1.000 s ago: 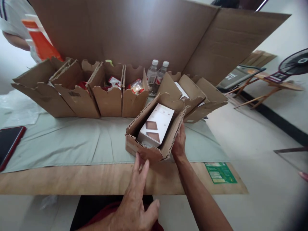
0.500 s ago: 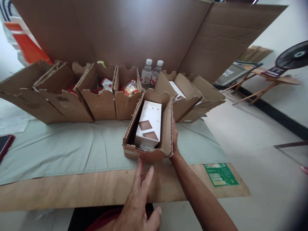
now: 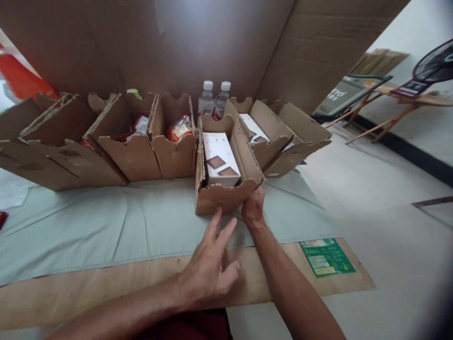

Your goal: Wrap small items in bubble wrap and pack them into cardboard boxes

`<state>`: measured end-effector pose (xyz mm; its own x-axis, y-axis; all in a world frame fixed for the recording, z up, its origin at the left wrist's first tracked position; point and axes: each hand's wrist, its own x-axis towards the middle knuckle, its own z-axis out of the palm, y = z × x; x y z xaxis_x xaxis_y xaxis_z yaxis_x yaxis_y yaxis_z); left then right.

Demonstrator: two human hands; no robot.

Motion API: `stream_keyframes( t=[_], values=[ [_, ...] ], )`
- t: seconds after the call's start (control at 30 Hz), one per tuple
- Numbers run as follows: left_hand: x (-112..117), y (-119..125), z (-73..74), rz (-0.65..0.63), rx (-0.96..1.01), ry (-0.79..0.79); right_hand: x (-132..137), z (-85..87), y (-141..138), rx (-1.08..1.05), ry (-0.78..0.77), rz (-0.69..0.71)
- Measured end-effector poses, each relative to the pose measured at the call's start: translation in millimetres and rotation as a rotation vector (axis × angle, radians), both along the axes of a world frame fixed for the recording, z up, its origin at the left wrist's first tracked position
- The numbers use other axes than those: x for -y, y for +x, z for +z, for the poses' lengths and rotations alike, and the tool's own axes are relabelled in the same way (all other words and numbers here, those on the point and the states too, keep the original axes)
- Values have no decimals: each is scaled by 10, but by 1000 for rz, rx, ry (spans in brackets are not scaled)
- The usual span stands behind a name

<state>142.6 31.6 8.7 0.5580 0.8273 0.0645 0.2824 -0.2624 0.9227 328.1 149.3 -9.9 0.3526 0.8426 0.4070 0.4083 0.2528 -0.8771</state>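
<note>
An open-topped cardboard bin (image 3: pixel 226 198) stands forward of a row of similar bins, its far end in the gap between two of them. Inside it lies a white box (image 3: pixel 217 146) with brown squares printed on it. My left hand (image 3: pixel 208 264) is open, fingers spread, with a fingertip at the lower front wall of the bin. At the bin's lower right corner is my right hand (image 3: pixel 254 208), curled against it; some of its fingers are hidden by the cardboard. Two clear bottles (image 3: pixel 205 99) with white caps rise behind the bin.
To the left, cardboard bins (image 3: pixel 173 158) hold packaged items; a bin (image 3: pixel 274 146) on the right holds another white box (image 3: pixel 253 128). A tall cardboard panel (image 3: pixel 212 47) stands behind. Pale green cloth (image 3: pixel 152 222) covers the table. A fan (image 3: pixel 437 63) stands farther right.
Both hands and the bin have moved away from me, so the bin's far end sits deeper in the row. The clear item at its front is now hidden. My view has shifted slightly.
</note>
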Motion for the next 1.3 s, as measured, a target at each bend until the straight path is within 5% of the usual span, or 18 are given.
stream_keyframes(
  t=[0.23, 0.37, 0.47, 0.6, 0.77, 0.9, 1.03, 1.17, 1.3],
  values=[
    [-1005, 159, 0, 22, -96, 127, -6, -80, -11, -173, -8, -38],
    [-1260, 185, -69, 43, -250, 102, -17, -98, 12, -192, -17, -56],
    [-1107, 107, -176, -56, -303, 201, -29, -125, 35, -177, -24, -49],
    [-549, -169, -216, -243, -346, 287, 5, -128, -13, -135, -41, 9],
    [154, -616, -158, -329, -327, 225, 72, 168, -350, -50, -8, 184],
    [398, -828, -239, -235, -188, 216, -138, 659, -763, 156, 19, 369],
    [434, -850, -280, -46, -12, 213, -585, 1053, -1104, 486, -58, 310],
    [439, -831, -232, -22, 59, 212, -793, 1194, -1273, 779, -110, 178],
    [513, -880, -305, 156, 209, 255, -420, 1185, -1236, 855, -73, 178]
  ],
)
